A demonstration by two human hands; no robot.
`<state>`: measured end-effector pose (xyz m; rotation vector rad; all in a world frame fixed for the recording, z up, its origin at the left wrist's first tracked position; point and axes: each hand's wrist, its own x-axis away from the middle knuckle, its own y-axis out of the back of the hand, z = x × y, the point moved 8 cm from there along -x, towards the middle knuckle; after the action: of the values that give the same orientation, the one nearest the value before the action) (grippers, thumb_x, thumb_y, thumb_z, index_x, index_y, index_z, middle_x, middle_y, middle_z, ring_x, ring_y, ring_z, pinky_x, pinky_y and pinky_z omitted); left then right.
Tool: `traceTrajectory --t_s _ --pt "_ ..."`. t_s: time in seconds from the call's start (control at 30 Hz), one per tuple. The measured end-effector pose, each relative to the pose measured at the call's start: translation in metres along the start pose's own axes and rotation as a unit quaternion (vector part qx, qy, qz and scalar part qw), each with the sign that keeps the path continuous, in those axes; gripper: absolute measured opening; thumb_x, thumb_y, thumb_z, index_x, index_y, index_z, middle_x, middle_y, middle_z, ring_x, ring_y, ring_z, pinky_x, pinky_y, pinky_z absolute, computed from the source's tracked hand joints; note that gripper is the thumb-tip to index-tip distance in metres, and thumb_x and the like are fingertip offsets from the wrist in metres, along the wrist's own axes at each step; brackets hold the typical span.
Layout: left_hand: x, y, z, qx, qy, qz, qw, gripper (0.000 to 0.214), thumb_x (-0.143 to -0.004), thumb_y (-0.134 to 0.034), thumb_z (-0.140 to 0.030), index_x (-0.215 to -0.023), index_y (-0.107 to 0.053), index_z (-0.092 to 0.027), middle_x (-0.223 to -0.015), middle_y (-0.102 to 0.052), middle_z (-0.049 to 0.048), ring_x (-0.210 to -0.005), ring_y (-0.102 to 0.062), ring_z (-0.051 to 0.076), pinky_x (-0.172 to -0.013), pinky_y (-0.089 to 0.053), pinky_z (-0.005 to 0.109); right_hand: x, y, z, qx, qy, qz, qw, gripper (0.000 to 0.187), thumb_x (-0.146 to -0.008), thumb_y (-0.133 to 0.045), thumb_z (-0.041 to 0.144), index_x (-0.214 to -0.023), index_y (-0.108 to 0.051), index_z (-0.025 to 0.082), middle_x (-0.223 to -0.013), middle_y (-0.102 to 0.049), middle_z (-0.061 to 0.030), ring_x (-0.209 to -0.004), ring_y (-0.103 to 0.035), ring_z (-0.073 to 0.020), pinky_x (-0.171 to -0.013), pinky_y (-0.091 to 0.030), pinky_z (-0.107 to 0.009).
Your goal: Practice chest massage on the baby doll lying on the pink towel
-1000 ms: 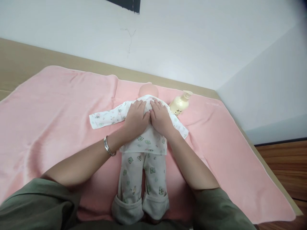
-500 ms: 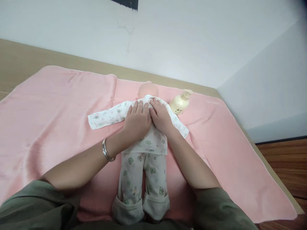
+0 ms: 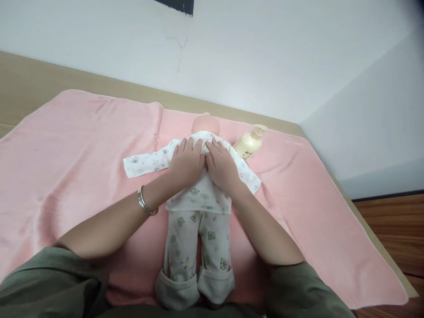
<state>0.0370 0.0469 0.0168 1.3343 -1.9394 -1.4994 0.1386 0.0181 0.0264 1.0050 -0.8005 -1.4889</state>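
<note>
A baby doll (image 3: 206,124) lies stretched out with its head away from me, dressed in a white printed top (image 3: 198,198) and matching trousers (image 3: 215,238) with turned-up cuffs. My left hand (image 3: 187,161) rests flat on the left part of the top, fingers extended toward the doll's head. Beside it, my right hand (image 3: 221,167) lies flat on the right part, its fingers also stretched out. The two thumbs are close together at the middle of the doll's body. Both sleeves of the top reach outward. Under my palms the cloth is hidden.
A cream pump bottle (image 3: 249,143) lies tilted to the right of the doll's head. Beneath everything spreads a wrinkled pink cloth (image 3: 99,145) over a wooden surface (image 3: 29,84). A white wall (image 3: 232,57) rises behind, and brown wood shows at the lower right.
My hands have shifted slightly apart across the doll's body, the left one moving a little to the left. The doll and the bottle lie as before.
</note>
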Motion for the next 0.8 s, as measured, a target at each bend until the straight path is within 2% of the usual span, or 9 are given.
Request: traceTrajectory --t_s 0.17,0.27,0.33,0.4,0.43,0.5,0.63,0.7,0.8 --pt "0.01 0.0 -0.011 -0.004 -0.014 -0.002 1.0 0.055 -0.103 -0.032 -0.025 -0.156 -0.042 -0.012 -0.165 -0.044 0.0204 -0.157 -0.036 0.037 -0.127 -0.032 0.06 -0.012 -0.003 -0.013 0.003 0.009 0.006 1.0 0.053 -0.106 -0.034 0.032 -0.155 -0.049 0.019 -0.169 -0.042 -0.0123 -0.161 -0.031 -0.0312 -0.129 -0.026 -0.062" --pt "-0.001 0.004 -0.003 0.031 -0.04 0.009 0.999 0.051 -0.1 -0.03 -0.02 -0.147 -0.051 -0.012 -0.157 -0.053 0.0189 -0.152 -0.043 0.034 -0.124 -0.037 0.057 -0.002 -0.002 -0.003 0.035 0.012 0.017 0.999 0.056 -0.106 -0.034 0.034 -0.158 -0.044 0.015 -0.171 -0.035 -0.0171 -0.162 -0.028 -0.0348 -0.128 -0.028 -0.063" --pt "-0.013 0.007 0.008 0.06 -0.045 0.021 0.997 0.044 -0.098 -0.031 -0.02 -0.129 -0.061 -0.013 -0.139 -0.065 0.0186 -0.137 -0.056 0.032 -0.117 -0.046 0.053 0.008 0.0 0.007 0.053 0.011 0.024 0.998 0.06 -0.105 -0.04 0.036 -0.16 -0.041 0.012 -0.172 -0.031 -0.0194 -0.162 -0.026 -0.0375 -0.129 -0.028 -0.061" --pt "-0.024 0.007 0.018 0.083 -0.037 0.039 0.995 0.036 -0.098 -0.033 -0.022 -0.111 -0.066 -0.015 -0.122 -0.071 0.017 -0.12 -0.064 0.031 -0.109 -0.051 0.051 0.013 0.001 0.014 0.051 0.013 0.027 0.998 0.063 -0.104 -0.043 0.037 -0.161 -0.041 0.011 -0.172 -0.032 -0.019 -0.162 -0.025 -0.0383 -0.13 -0.028 -0.059" --pt "-0.027 0.007 0.021 0.09 -0.031 0.043 0.995 0.034 -0.098 -0.034 -0.023 -0.109 -0.066 -0.015 -0.12 -0.071 0.0162 -0.116 -0.065 0.03 -0.108 -0.052 0.051 0.014 0.001 0.016 0.044 0.014 0.027 0.999 0.062 -0.104 -0.043 0.037 -0.161 -0.042 0.012 -0.172 -0.034 -0.0179 -0.162 -0.026 -0.0376 -0.13 -0.028 -0.057" --pt "-0.028 0.006 0.023 0.085 -0.02 0.032 0.996 0.039 -0.099 -0.034 -0.027 -0.119 -0.064 -0.013 -0.129 -0.069 0.0174 -0.122 -0.062 0.032 -0.113 -0.049 0.054 0.009 0.0 0.01 0.024 0.005 0.02 1.0 0.06 -0.104 -0.037 0.033 -0.16 -0.043 0.012 -0.171 -0.037 -0.0154 -0.162 -0.028 -0.0346 -0.131 -0.029 -0.056" --pt "-0.007 0.005 0.005 0.007 -0.007 -0.006 1.0 0.052 -0.102 -0.03 -0.029 -0.142 -0.053 -0.003 -0.153 -0.054 0.026 -0.146 -0.047 0.039 -0.123 -0.034 0.062 -0.011 -0.004 -0.021 0.003 -0.039 -0.001 0.999 0.063 -0.105 -0.031 0.034 -0.159 -0.04 0.003 -0.169 -0.037 -0.021 -0.161 -0.03 -0.0328 -0.132 -0.025 -0.056" --pt "0.006 0.006 -0.01 -0.029 -0.025 -0.004 0.999 0.053 -0.101 -0.033 -0.026 -0.143 -0.052 0.0 -0.154 -0.051 0.0282 -0.149 -0.043 0.041 -0.125 -0.033 0.061 -0.017 -0.006 -0.031 0.005 -0.038 -0.015 0.999 0.066 -0.105 -0.032 0.039 -0.158 -0.039 0.0 -0.169 -0.037 -0.0236 -0.161 -0.03 -0.0338 -0.132 -0.025 -0.056" --pt "0.013 0.01 -0.023 -0.046 -0.067 0.016 0.997 0.046 -0.096 -0.038 -0.018 -0.133 -0.059 -0.001 -0.143 -0.058 0.0286 -0.143 -0.049 0.041 -0.121 -0.039 0.059 -0.017 -0.005 -0.031 0.025 -0.013 -0.03 0.999 0.066 -0.106 -0.032 0.041 -0.157 -0.041 0.001 -0.167 -0.04 -0.0232 -0.159 -0.033 -0.0347 -0.131 -0.027 -0.056"
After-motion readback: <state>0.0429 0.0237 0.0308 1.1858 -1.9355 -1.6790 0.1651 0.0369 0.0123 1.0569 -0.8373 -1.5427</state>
